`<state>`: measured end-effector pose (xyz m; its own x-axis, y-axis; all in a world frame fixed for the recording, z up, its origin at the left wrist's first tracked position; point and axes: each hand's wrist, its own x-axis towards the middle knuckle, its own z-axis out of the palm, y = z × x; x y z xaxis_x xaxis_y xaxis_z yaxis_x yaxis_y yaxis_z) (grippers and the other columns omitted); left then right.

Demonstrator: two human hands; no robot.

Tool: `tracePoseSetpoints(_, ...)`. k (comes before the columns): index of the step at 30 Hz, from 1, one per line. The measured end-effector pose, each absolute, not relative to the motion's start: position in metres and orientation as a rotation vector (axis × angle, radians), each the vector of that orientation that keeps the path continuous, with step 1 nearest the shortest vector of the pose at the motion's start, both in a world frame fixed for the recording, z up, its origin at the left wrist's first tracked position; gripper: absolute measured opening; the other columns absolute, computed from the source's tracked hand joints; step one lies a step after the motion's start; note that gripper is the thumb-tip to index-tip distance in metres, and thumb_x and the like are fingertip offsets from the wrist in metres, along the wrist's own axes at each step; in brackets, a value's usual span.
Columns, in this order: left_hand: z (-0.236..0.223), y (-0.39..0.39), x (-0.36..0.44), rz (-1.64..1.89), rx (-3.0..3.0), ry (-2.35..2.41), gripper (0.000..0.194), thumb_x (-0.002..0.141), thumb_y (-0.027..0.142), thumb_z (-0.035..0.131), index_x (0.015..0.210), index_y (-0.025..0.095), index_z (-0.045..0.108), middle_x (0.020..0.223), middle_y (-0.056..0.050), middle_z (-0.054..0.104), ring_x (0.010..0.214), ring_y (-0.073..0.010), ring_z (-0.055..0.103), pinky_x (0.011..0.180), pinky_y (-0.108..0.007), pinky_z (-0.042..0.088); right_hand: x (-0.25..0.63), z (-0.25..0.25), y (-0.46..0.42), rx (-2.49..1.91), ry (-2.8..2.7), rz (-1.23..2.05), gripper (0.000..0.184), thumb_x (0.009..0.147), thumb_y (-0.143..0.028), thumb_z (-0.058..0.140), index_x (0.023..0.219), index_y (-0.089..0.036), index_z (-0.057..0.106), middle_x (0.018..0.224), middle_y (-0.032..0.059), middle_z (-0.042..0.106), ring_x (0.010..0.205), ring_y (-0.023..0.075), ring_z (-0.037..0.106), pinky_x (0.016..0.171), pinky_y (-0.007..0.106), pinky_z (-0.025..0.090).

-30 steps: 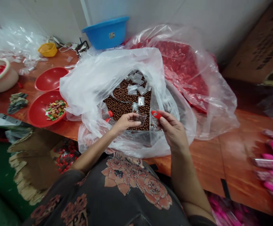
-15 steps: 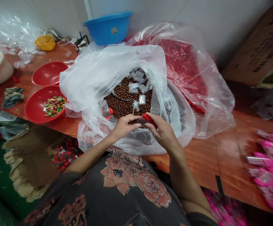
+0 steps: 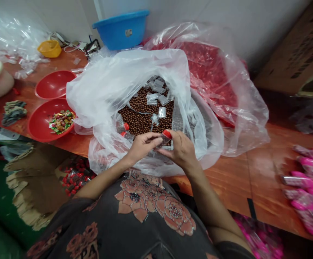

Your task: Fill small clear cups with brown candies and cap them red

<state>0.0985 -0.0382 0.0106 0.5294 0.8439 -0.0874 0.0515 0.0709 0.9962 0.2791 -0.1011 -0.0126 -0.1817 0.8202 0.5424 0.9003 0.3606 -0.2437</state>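
Note:
Between both hands is a small clear container with a red cap (image 3: 167, 134), its body dark as if filled with brown balls. My left hand (image 3: 144, 144) pinches the clear body from the left. My right hand (image 3: 182, 148) is closed around the capped end from the right. Below them a large white plastic bag (image 3: 91, 86) lies open, holding many small brown balls (image 3: 140, 108). Several clear plastic pieces (image 3: 161, 112) rest on the balls. Two red-capped clear containers (image 3: 126, 127) lie at the bag's left inner edge.
Left are a red bowl of wrapped candies (image 3: 37, 124), another red bowl (image 3: 55, 84) and a cloth (image 3: 14, 112). Behind stand a blue basin (image 3: 121, 30) and a clear bag of red pieces (image 3: 207, 68). Pink-capped containers (image 3: 307, 183) lie right; a torn carton (image 3: 34, 183) stands below left.
My right hand has turned and its fingers have closed around the container. The red cap now sits upright on the container's end, where it was tilted before. The view shifted slightly.

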Motion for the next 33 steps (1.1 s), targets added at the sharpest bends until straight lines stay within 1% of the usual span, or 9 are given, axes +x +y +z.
tracePoseSetpoints(3,0.009,-0.039,0.107,0.616,1.082,0.801,0.062,0.089,0.068,0.043,0.114,0.015,0.064,0.083,-0.006,0.071,0.074,-0.0152,0.066,0.070,-0.027,0.052,0.273,-0.014,-0.100,-1.462,-2.011,-0.085,0.063,0.082,-0.057,0.064,0.129,-0.020,0.045,0.101,0.0099,0.062,0.090,0.0230,0.059,0.077,0.036,0.050)
tracePoseSetpoints(6,0.004,-0.041,0.116,0.514,0.880,0.739,0.078,0.088,0.077,0.027,0.120,0.014,0.061,0.065,-0.004,0.065,0.054,-0.0134,0.060,0.053,-0.024,0.048,0.265,-0.015,-0.100,-1.444,-2.022,-0.033,0.062,0.080,-0.053,0.065,0.128,-0.019,0.047,0.102,0.0093,0.064,0.090,0.0230,0.059,0.076,0.036,0.049)
tracePoseSetpoints(12,-0.002,-0.043,0.119,0.522,0.773,0.751,0.067,0.089,0.069,0.044,0.115,0.011,0.065,0.062,-0.003,0.065,0.050,-0.0117,0.060,0.050,-0.021,0.048,0.263,-0.011,-0.098,-1.438,-2.095,-0.032,0.057,0.076,-0.046,0.069,0.122,-0.018,0.052,0.112,0.0124,0.066,0.098,0.0264,0.061,0.083,0.039,0.049)
tracePoseSetpoints(16,0.000,-0.035,0.113,0.506,0.671,0.695,0.064,0.093,0.064,0.039,0.118,0.010,0.064,0.066,-0.005,0.067,0.050,-0.0115,0.060,0.048,-0.021,0.048,0.270,-0.006,-0.097,-1.458,-1.910,0.451,0.065,0.075,-0.046,0.074,0.130,-0.021,0.049,0.116,0.0096,0.065,0.101,0.0236,0.062,0.085,0.039,0.051)
tracePoseSetpoints(18,0.003,-0.032,0.111,0.542,0.635,0.660,0.065,0.096,0.063,0.033,0.124,0.012,0.061,0.066,-0.005,0.066,0.050,-0.0104,0.059,0.048,-0.020,0.048,0.274,-0.006,-0.096,-1.434,-1.553,0.695,0.058,0.076,-0.048,0.073,0.124,-0.023,0.052,0.106,0.0055,0.067,0.089,0.0179,0.064,0.074,0.033,0.053)
tracePoseSetpoints(20,0.007,-0.031,0.110,0.539,0.613,0.648,0.066,0.097,0.063,0.029,0.129,0.013,0.058,0.066,-0.004,0.065,0.050,-0.0103,0.058,0.048,-0.021,0.049,0.275,-0.008,-0.095,-1.396,-1.220,0.869,0.041,0.080,-0.047,0.070,0.110,-0.022,0.058,0.089,0.0007,0.066,0.071,0.0119,0.061,0.061,0.026,0.050)
tracePoseSetpoints(23,0.012,-0.032,0.111,0.498,0.607,0.666,0.069,0.096,0.064,0.027,0.133,0.013,0.055,0.063,-0.003,0.063,0.047,-0.0110,0.055,0.042,-0.021,0.045,0.271,-0.009,-0.093,-1.328,-0.974,0.989,0.030,0.081,-0.041,0.070,0.102,-0.021,0.064,0.082,-0.0017,0.066,0.063,0.0078,0.058,0.056,0.022,0.048)
tracePoseSetpoints(29,0.016,-0.032,0.115,0.461,0.657,0.661,0.071,0.095,0.067,0.028,0.129,0.013,0.059,0.064,-0.003,0.064,0.044,-0.0097,0.053,0.039,-0.020,0.040,0.261,-0.003,-0.089,-1.351,-0.987,0.854,0.038,0.088,-0.043,0.063,0.123,-0.026,0.061,0.109,0.0018,0.069,0.086,0.0129,0.066,0.073,0.030,0.056)
tracePoseSetpoints(33,0.016,-0.032,0.118,0.504,0.703,0.751,0.071,0.090,0.072,0.035,0.099,0.011,0.069,0.058,-0.002,0.059,0.043,-0.0096,0.051,0.039,-0.020,0.038,0.262,0.003,-0.090,-1.411,-1.505,0.620,0.045,0.095,-0.045,0.051,0.136,-0.027,0.053,0.116,0.0054,0.067,0.102,0.0190,0.062,0.092,0.042,0.052)
